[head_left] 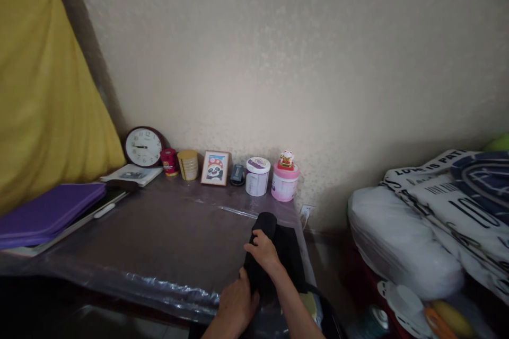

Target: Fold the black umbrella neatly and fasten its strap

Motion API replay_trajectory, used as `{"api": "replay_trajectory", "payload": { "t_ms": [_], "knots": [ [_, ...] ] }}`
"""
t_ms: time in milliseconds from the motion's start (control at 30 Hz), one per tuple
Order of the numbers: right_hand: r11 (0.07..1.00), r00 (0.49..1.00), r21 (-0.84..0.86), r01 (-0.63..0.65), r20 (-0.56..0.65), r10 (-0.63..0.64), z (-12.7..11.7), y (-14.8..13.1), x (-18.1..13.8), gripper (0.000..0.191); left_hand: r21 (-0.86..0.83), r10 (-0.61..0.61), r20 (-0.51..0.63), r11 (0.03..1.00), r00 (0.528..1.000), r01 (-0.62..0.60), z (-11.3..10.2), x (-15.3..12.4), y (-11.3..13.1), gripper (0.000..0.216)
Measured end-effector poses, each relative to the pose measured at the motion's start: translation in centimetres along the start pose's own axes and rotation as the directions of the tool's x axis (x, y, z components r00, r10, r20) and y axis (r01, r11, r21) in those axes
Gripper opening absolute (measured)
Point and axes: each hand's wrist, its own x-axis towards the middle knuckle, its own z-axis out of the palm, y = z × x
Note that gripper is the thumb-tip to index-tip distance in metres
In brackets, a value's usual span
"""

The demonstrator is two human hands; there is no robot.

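Note:
A black rolled cloth item [265,233] lies near the right front corner of a brown table [167,233] covered in clear plastic. My right hand [263,251] rests on top of the roll with its fingers curled over it. My left hand [237,304] grips the roll's near end at the table's front edge. More black fabric [292,254] spreads to the right of the roll, partly hidden by my right forearm.
Along the wall stand a round clock [143,146], a red tin [169,162], a gold tin [188,164], a framed panda picture [215,168], a white tub [257,176] and a pink tub [284,182]. A purple pad [47,212] lies left. Folded bedding [437,222] piles up right.

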Motion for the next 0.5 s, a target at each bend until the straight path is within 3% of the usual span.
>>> {"api": "replay_trajectory", "payload": {
  "t_ms": [133, 300, 500],
  "knots": [
    [0.992, 1.0, -0.13, 0.003, -0.001, -0.003, 0.0, -0.3, 0.0, 0.038, 0.017, 0.054, -0.054, 0.998, 0.997, -0.053, -0.2, -0.8, -0.7, 0.05],
    [0.983, 1.0, -0.185, 0.004, 0.005, -0.003, 0.1, -0.7, -0.1, 0.039, 0.1, 0.183, -0.228, 0.981, 0.956, -0.164, -0.2, -2.0, -1.2, 0.047],
    [0.988, 0.989, -0.12, 0.102, 0.123, -0.087, -0.4, -1.1, -0.6, 0.032, 0.147, 0.141, -0.165, 0.982, 0.976, -0.117, 0.7, -0.9, -0.1, 0.067]
  ]
}}
